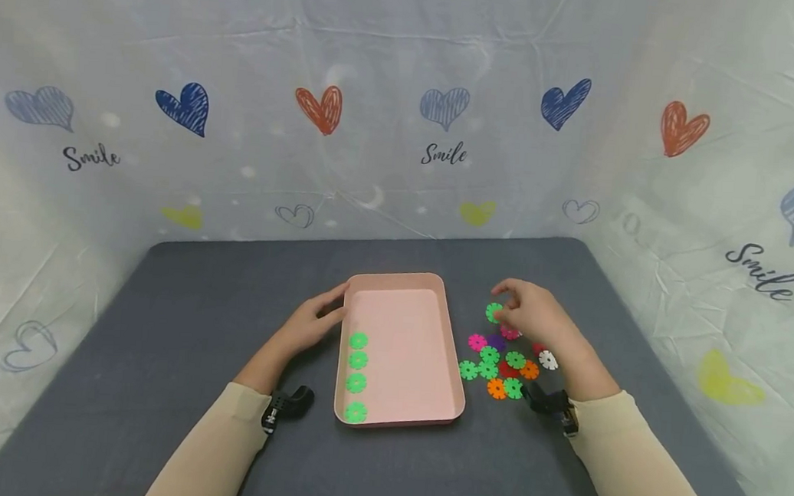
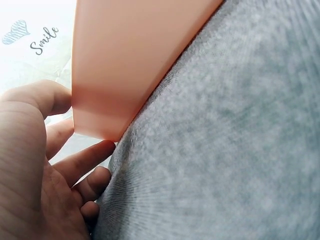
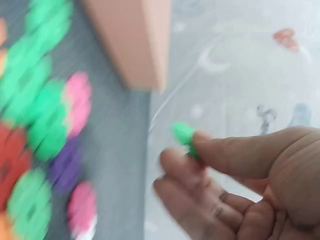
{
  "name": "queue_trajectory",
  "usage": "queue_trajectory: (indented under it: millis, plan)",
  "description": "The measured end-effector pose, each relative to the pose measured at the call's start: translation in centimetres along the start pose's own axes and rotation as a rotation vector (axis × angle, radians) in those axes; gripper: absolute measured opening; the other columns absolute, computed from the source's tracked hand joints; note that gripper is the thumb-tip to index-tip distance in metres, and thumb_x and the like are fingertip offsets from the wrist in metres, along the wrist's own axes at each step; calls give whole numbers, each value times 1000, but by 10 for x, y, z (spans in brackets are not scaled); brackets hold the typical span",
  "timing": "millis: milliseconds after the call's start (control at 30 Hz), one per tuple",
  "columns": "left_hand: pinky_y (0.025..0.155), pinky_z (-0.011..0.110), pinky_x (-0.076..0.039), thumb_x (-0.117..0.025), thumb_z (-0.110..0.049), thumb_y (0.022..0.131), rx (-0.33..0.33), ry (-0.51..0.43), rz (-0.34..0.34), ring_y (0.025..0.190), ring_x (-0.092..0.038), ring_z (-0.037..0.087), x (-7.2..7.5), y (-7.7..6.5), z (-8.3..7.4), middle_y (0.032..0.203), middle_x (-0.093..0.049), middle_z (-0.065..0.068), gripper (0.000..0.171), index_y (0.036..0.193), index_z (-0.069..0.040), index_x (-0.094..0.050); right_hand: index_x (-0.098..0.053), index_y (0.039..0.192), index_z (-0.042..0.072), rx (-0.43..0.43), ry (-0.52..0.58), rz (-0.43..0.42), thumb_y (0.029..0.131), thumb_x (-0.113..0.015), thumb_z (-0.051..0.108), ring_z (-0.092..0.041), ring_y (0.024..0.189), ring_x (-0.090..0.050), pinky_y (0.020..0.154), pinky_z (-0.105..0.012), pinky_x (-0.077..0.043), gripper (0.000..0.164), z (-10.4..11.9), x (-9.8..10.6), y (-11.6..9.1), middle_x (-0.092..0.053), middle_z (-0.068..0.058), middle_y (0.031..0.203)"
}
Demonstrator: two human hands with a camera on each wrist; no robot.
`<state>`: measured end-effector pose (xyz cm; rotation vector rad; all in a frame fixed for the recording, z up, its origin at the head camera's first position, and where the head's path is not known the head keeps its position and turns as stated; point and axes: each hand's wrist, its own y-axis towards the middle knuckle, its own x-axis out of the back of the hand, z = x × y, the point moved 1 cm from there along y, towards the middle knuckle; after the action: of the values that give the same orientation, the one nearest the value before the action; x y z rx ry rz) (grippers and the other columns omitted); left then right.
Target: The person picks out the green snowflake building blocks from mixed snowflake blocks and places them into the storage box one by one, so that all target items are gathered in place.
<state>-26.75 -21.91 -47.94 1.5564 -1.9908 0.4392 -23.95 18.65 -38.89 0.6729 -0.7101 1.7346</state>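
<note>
Sleeves (image 1: pixel 206 450); left hand (image 1: pixel 307 322) loose against tray (image 1: pixel 404 341), right hand (image 1: pixel 536 311) pinching green disc (image 1: pixel 492 311).

Counter (image 1: pixel 178 317): dark grey fabric surface, back corners rounded; fine grain shows in the left wrist view. Pale sheeting (image 1: pixel 385 17) hangs behind counter and along its left and right sides, creased, well wrinkled to counter's right. Print behind counter: dark-blue hearts (image 1: pixel 186 109), red-orange hearts (image 1: pixel 321 110) and light-blue hearts (image 1: pixel 444 108) high up; yellow hearts (image 1: pixel 478 213), thin outlined hearts (image 1: pixel 295 215) and a pale crescent moon (image 1: pixel 375 198) lower, near counter's back edge. "Smile" lettering (image 1: pixel 444 153) behind counter, again to its right. Left of counter, another outlined heart; right, more light-blue and yellow. Light soft, diffuse; sheeting greyer behind counter, brighter at its sides.
</note>
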Motion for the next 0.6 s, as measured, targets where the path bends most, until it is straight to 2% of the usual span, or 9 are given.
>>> queue_trajectory:
  millis: [100,200,300,467,600]
  plan:
    - [110,61,-36,-62,-33,104,10,-2,0,141,-44,39,1,-1,0,157,-45,14,61,160,-20,-40,-62,138,3,16,145,20,102,-64,10,-32,87,-72,76,-40,-59,37,24,-2,9,-69,-18,101]
    - [110,61,-36,-63,-31,104,5,-9,0,141,-44,39,2,-1,1,156,-46,15,61,160,-19,-40,-62,140,1,29,275,59,103,-61,7,-30,95,-73,83,-39,-59,37,48,-10,20,-65,-21,116]
    - [111,60,-36,-63,-29,104,-10,-13,0,141,-43,40,2,-1,0,156,-46,17,61,160,-16,-40,-62,140,-1,30,367,114,101,-63,3,-28,99,-73,88,-41,-58,39,70,-23,33,-62,-21,121]
    - [111,60,-36,-63,-29,104,-20,-19,1,142,-43,39,1,-2,-1,157,-45,17,62,160,-15,-40,-60,141,-3,31,444,204,97,-67,-3,-24,101,-73,94,-43,-55,44,95,-52,53,-60,-21,116]
    - [112,59,-35,-62,-32,105,-18,-17,11,144,-40,38,1,-1,-3,158,-43,15,62,160,-15,-39,-60,140,-5,44,439,228,96,-68,-4,-24,99,-73,92,-42,-56,44,105,-79,65,-60,-23,126]
